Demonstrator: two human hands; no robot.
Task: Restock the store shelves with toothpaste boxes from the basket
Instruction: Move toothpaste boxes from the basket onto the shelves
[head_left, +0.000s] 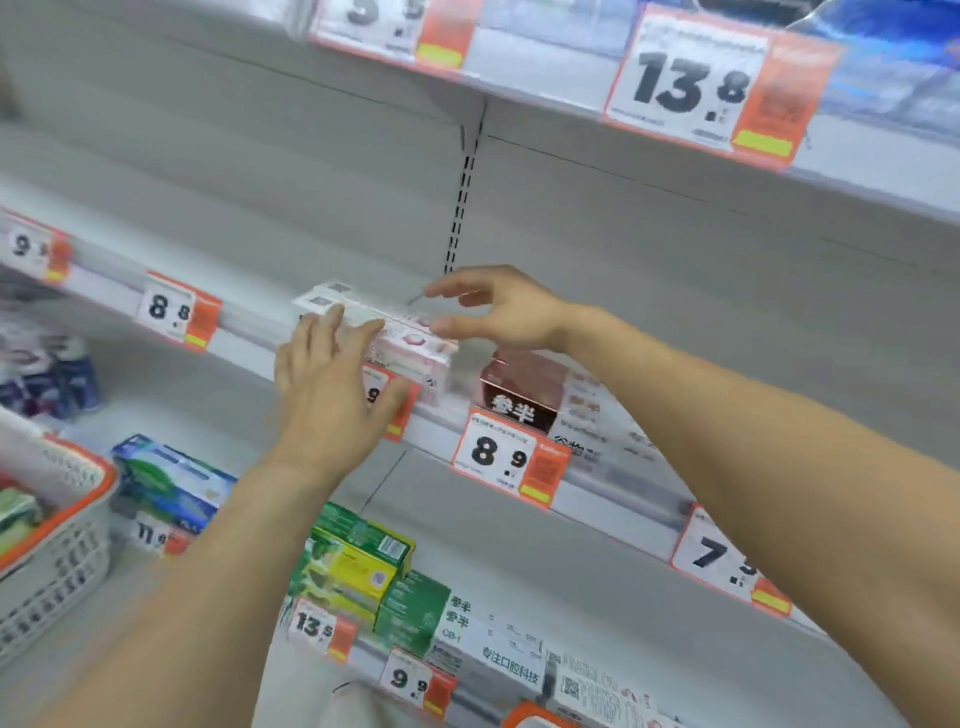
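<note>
Both hands are up at the middle shelf. The pink-and-white toothpaste boxes lie long and flat at the shelf's front edge, stacked, pale tops with small grey patches, a pink hexagon motif on the near face; motion blur softens the print. The left hand lies against their near left end, fingers straight and spread, gripping nothing. The right hand hovers over the right end, thumb and fingers curved wide apart, holding nothing. Just right sits a dark red box. The basket, white with an orange rim, is at lower left.
</note>
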